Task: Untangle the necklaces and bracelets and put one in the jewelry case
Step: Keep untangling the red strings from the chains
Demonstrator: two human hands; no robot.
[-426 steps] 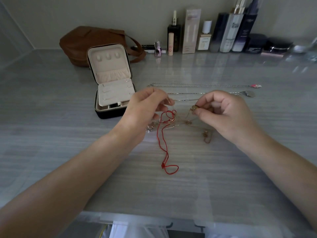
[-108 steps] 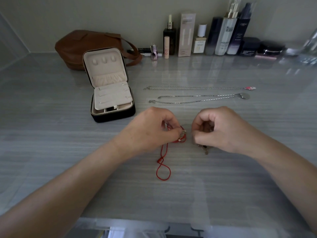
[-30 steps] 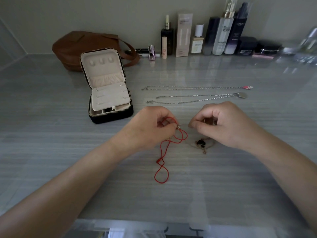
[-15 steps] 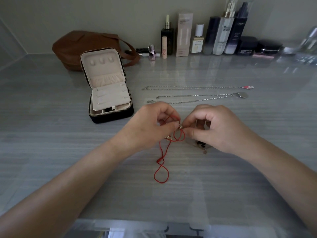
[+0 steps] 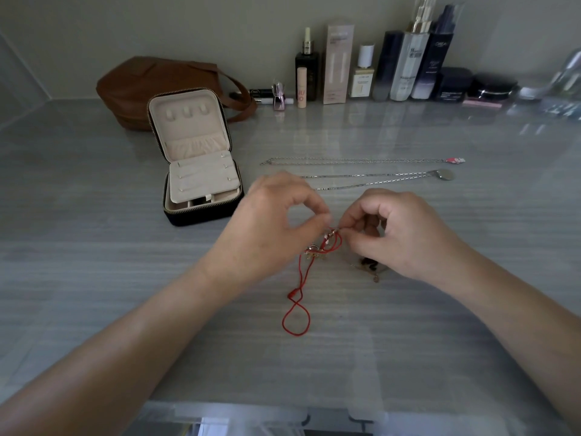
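Mid-bench, pinched from both sides: a tangle [image 5: 327, 242] of red cord bracelet [image 5: 297, 297] and small gold-coloured charms. Trailing toward the near edge, flat on the bench [image 5: 125, 294], the cord's free loop. Left hand [image 5: 270, 228] curled, thumb and forefinger closed on the left of the tangle. Right hand [image 5: 399, 234] curled likewise, fingertips nipping the right of it; which strand, too small to tell. Half hidden under the right hand, a thin gold chain [image 5: 366, 265] with something dark on it. Separate from the cord or joined to it: cannot tell.

Likely trouble: pulling the two pinches straight apart and cinching the knot tighter instead of opening it. Equally, tugging hard enough to snap a fine link or bend a charm ring. Also sweeping the loose chain into the cord with a careless right wrist.

Farther off, two silver necklaces [image 5: 361, 161] laid out straight, side by side, right of the open jewelry case [image 5: 201, 190]. Risk of snagging them if carrying the tangle low across them toward the case. No necklace or bracelet to be seen in the case so far. Along the far wall, a brown bag [image 5: 141, 86] and a row of cosmetics bottles [image 5: 402, 64], well apart from the work.
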